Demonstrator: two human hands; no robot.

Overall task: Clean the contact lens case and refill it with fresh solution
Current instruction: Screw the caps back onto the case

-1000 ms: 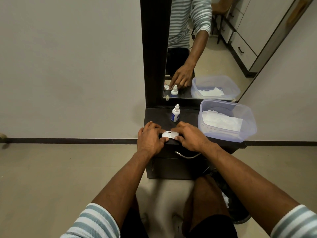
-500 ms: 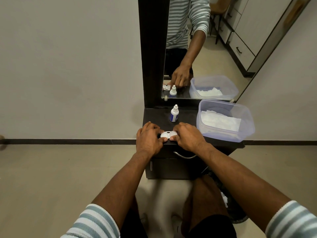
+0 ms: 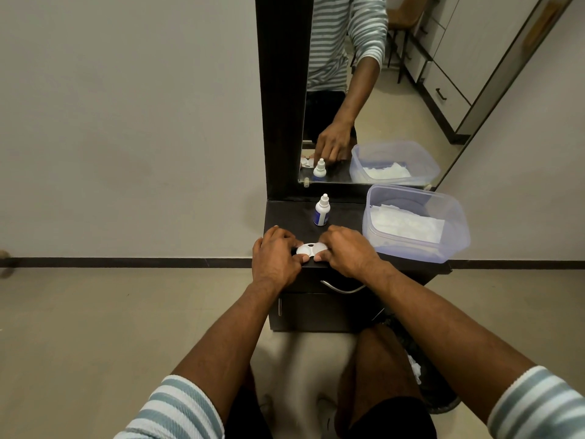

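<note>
Both of my hands were on the contact lens case (image 3: 311, 250) at the near edge of the dark cabinet top (image 3: 343, 213). My left hand (image 3: 276, 259) pinched its left end with curled fingers, and my right hand (image 3: 346, 252) gripped the right end the same way. Against a second before, little had shifted: the case sat in the same spot and my fingers had only tightened round it, so I judged the caps were not yet off and cleaning was hardly begun. Just behind stood the solution bottle (image 3: 321, 210), upright and untouched. Farther right, the plastic tub (image 3: 443, 248) held white tissues (image 3: 408, 224).
</note>
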